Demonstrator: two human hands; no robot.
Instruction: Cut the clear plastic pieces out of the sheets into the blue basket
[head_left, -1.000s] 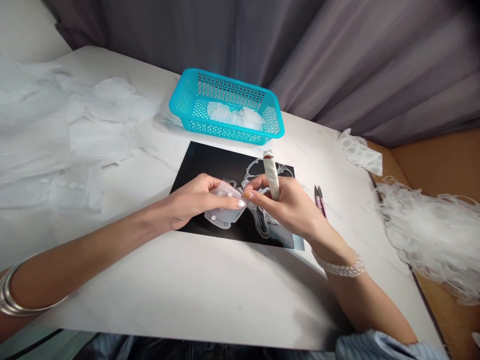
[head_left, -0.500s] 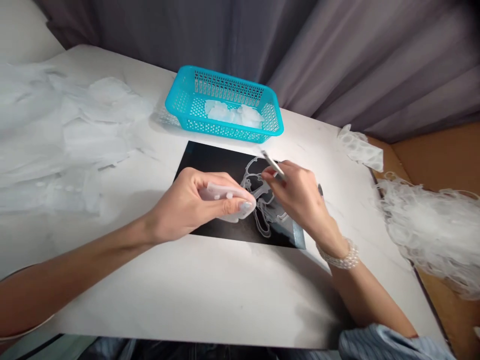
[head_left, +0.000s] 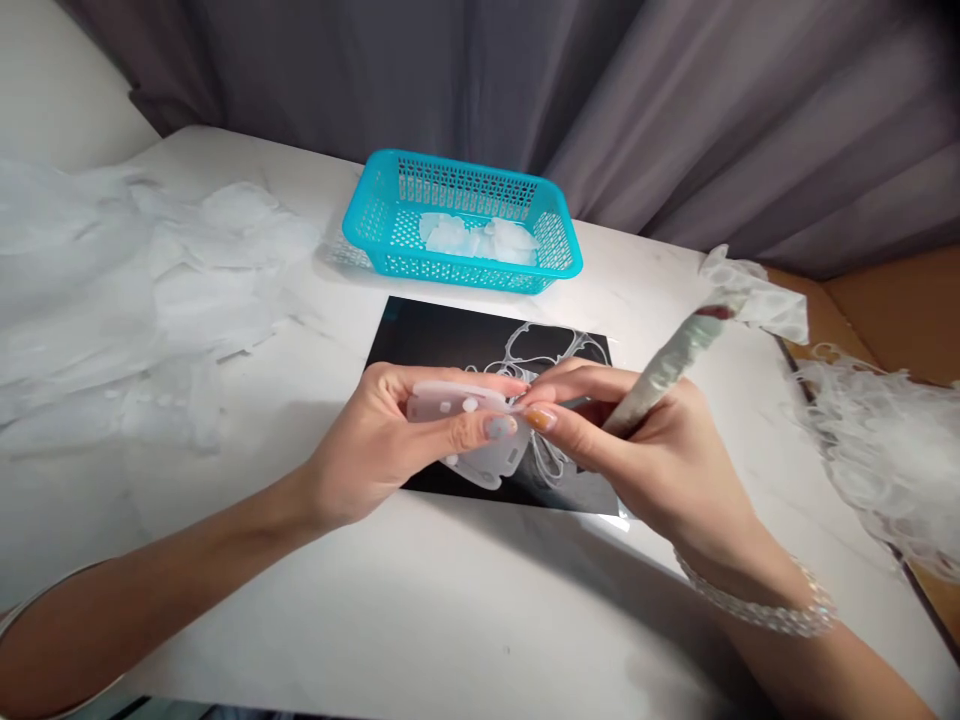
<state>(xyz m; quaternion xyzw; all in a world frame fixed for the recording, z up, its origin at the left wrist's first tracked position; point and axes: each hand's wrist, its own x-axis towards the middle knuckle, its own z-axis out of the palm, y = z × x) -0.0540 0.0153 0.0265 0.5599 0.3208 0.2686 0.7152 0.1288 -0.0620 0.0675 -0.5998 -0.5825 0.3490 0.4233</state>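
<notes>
My left hand [head_left: 375,440] is closed on a translucent white, flat moulded piece [head_left: 480,462] with small holes and slots, thumb on its near face. The fingertips of my right hand [head_left: 637,430] pinch at the right edge of this piece, touching it close to my left thumb. A slim tool with a wrapped, silvery handle [head_left: 667,370] is tucked in my right hand, its handle sticking up to the right; its working end is hidden. Under both hands lies a black mat [head_left: 427,335] with thin white looped trimmings [head_left: 525,345] on it.
Behind the mat stands a blue perforated basket [head_left: 360,240] holding several translucent pieces [head_left: 480,240]. Translucent sheets [head_left: 210,260] are heaped at the left. On the right are a clear crumpled strip [head_left: 772,300] and a pile of stringy trimmings [head_left: 892,440] by a cardboard box [head_left: 900,315].
My right hand has come to the moulded piece and now pinches its edge. The tool has swung round, handle pointing up right. The view has shifted slightly.
</notes>
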